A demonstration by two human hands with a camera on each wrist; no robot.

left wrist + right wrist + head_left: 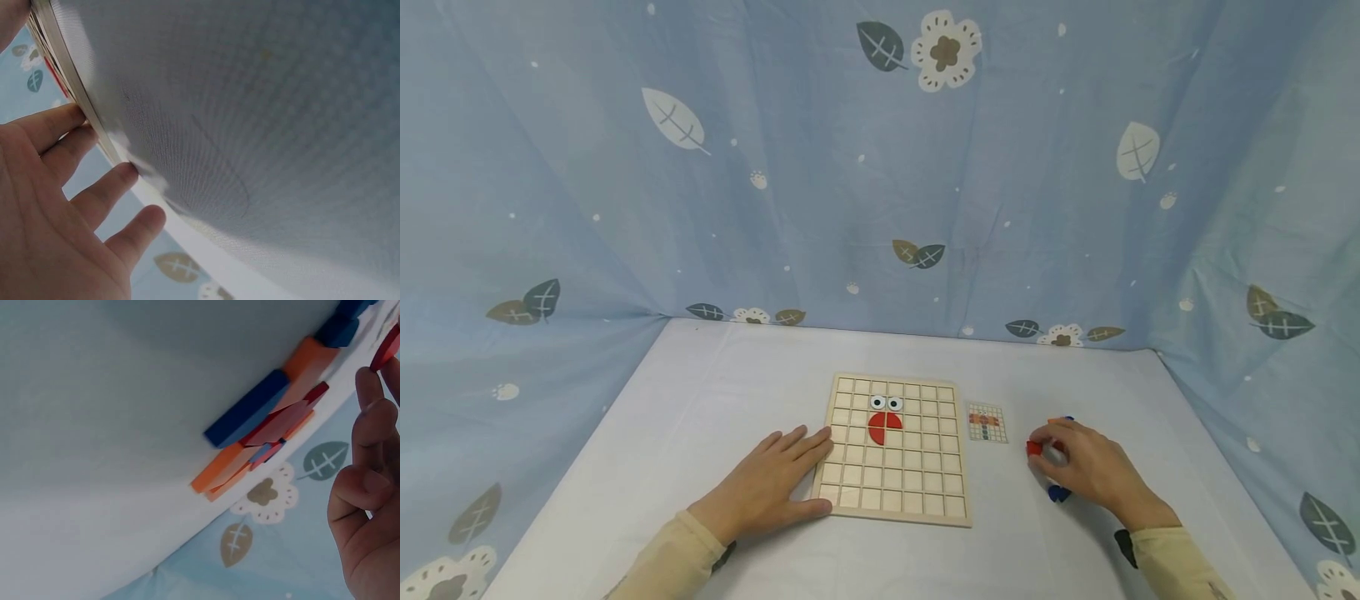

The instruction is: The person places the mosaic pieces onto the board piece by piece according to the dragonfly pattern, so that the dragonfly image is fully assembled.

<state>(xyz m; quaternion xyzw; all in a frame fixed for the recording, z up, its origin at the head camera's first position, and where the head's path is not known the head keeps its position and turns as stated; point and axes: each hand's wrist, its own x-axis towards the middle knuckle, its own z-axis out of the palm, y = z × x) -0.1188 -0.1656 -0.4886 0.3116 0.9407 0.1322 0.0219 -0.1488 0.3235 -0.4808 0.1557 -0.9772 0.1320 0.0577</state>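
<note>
A wooden grid board (pixel 917 505) lies on the table in the head view. Two round eye pieces (pixel 886 403) sit in its upper cells, with red quarter-round pieces (pixel 877 423) just below. My left hand (pixel 775 479) touches the board's left edge, fingers spread and fairly straight. To the right of the board, my right hand (pixel 1093 467) pinches a red piece (pixel 387 349) between thumb and finger; its full shape is hidden. Under and beside that hand are loose orange (pixel 309 369), blue (pixel 247 409) and red pieces, partly covered in the head view.
Between the board and my right hand lies a small card (pixel 987 422) printed with a grid and a coloured figure. The white-covered table (pixel 760 358) is backed by a blue curtain (pixel 820 208) with leaf and flower prints, which also hangs at both sides.
</note>
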